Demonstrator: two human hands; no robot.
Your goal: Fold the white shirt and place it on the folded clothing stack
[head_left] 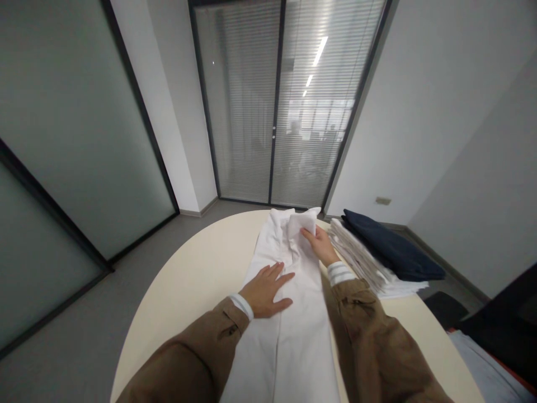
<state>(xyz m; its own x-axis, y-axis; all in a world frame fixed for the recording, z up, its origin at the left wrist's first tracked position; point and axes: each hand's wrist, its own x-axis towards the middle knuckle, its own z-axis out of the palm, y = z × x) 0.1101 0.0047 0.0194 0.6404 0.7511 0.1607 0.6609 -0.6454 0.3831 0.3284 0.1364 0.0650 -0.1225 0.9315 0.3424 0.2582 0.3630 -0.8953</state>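
Note:
A long white garment (293, 347) lies lengthwise on the round cream table (197, 263), with a line running down its middle. I cannot tell which kind of garment it is. My left hand (268, 291) rests flat on its middle, fingers spread. Toward the far edge, my right hand (321, 243) pinches a turned-up flap of the same cloth between thumb and fingers. The fabric around that flap is bunched and creased. The near end of the garment runs out of the bottom of the view.
Right of my right hand sits a stack of folded white cloth (361, 260) with a folded dark navy cloth (390, 246) on top. A dark chair (512, 319) with pale cloth on it stands at the lower right. Glass doors with blinds (277, 112) are beyond the table.

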